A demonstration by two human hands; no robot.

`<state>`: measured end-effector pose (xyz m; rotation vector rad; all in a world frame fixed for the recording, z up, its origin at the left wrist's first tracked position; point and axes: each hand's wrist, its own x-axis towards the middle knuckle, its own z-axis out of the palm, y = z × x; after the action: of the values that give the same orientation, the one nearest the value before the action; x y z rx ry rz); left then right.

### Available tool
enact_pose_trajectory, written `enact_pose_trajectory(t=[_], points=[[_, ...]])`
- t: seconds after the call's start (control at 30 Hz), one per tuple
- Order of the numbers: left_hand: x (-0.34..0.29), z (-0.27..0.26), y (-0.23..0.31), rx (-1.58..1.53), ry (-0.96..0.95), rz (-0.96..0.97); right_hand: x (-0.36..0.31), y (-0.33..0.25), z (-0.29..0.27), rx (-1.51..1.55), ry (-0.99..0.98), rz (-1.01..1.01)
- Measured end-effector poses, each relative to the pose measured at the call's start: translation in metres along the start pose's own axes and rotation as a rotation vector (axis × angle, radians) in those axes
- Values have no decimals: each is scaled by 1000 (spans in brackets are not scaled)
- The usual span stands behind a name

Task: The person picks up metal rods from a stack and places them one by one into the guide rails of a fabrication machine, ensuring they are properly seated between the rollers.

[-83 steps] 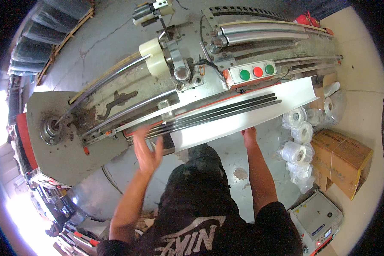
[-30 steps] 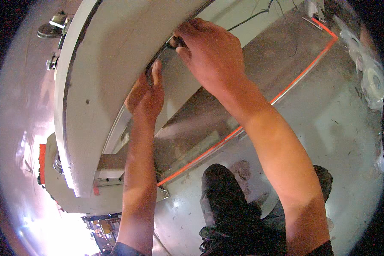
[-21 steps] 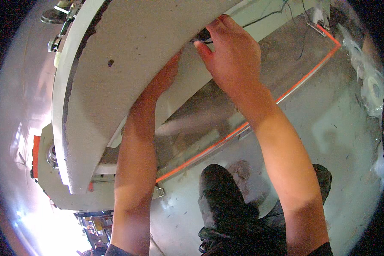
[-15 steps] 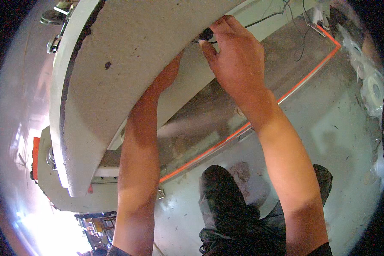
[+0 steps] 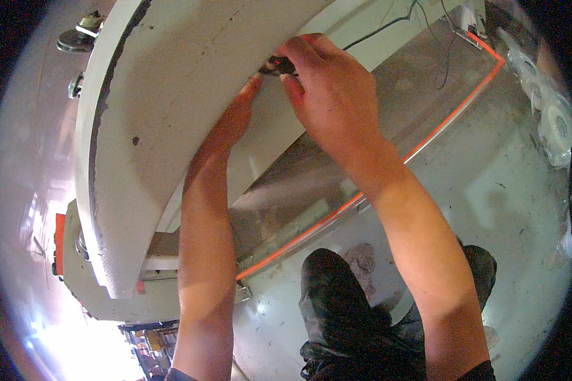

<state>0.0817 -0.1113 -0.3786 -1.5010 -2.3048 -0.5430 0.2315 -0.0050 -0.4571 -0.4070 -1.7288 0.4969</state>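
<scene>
My right hand [image 5: 333,89] is closed, thumb and fingers pinching a small black part [image 5: 285,65] under the edge of a large pale panel [image 5: 171,95]. A thin black cable [image 5: 381,30] runs from beside that hand toward the upper right. Reaching up beneath the same edge, my left hand [image 5: 238,117] has its thumb tip close to the black part. The panel hides its other fingers, so its grip does not show. Whether the black part is a connector or bunched cable, I cannot make out.
A pale beam [image 5: 270,127] lies under the panel. An orange-red strip [image 5: 451,120] edges a brown-grey surface above the grey floor [image 5: 476,209]. Clear plastic-wrapped rolls [image 5: 556,124] stand at the right. Metal fittings [image 5: 76,86] stick out past the panel's left side. My knees are below.
My right hand has moved left and slightly down along the panel edge, bringing the black part closer to my left thumb. The left hand has shifted slightly left, and the view has shifted a little.
</scene>
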Motion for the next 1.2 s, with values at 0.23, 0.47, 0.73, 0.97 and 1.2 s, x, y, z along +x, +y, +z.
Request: enact_pose_trajectory(t=[0.23, 0.47, 0.73, 0.97, 1.2], points=[[-4, 12, -9, 32, 103, -4, -3, 1, -2, 23, 21, -11], [-3, 1, 3, -131, -31, 17, -7, 4, -4, 0, 74, -29], [-11, -2, 10, -33, 24, -44, -5, 3, -4, 13, 46, -15], [-6, 0, 0, -41, 22, -23, -6, 3, 1, 32, 91, -50], [-3, -2, -5, -28, -14, -5, -7, -1, -1, 15, 56, -15]])
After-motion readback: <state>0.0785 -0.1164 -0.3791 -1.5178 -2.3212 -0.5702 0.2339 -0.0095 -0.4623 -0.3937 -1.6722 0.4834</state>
